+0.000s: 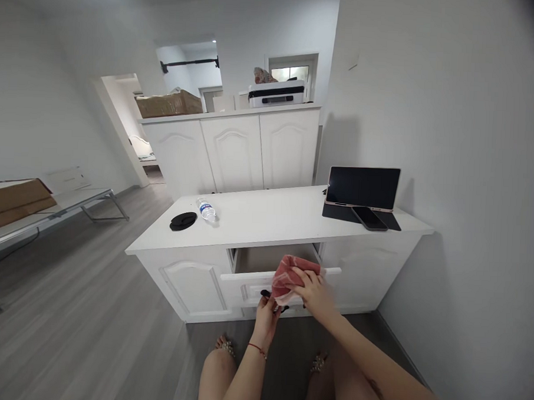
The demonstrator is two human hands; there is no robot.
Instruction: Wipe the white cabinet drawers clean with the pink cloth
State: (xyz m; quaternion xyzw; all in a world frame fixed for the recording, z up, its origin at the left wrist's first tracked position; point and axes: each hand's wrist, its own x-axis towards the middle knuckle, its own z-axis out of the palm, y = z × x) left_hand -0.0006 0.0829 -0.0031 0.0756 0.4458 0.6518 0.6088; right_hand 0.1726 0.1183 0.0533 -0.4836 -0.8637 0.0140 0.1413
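Note:
A white cabinet drawer [236, 287] stands pulled out, and its inside [259, 258] shows between the front panel and the worktop. My right hand [314, 290] is closed on a red and pale pink cloth [288, 271], which drapes over the top edge of the drawer front. Just below the cloth, the fingers of my left hand [266, 318] are at the black drawer handle [265, 293] and look closed around it. Part of the handle is hidden behind those fingers and the cloth.
On the white worktop [257, 217] lie a plastic bottle [207, 210], a black flat object [183, 221], a propped tablet [362, 187] and a phone [369, 218]. Behind stands a taller cabinet [234, 145]. A wall [471, 173] rises at right; a cardboard box [19, 201] is at left.

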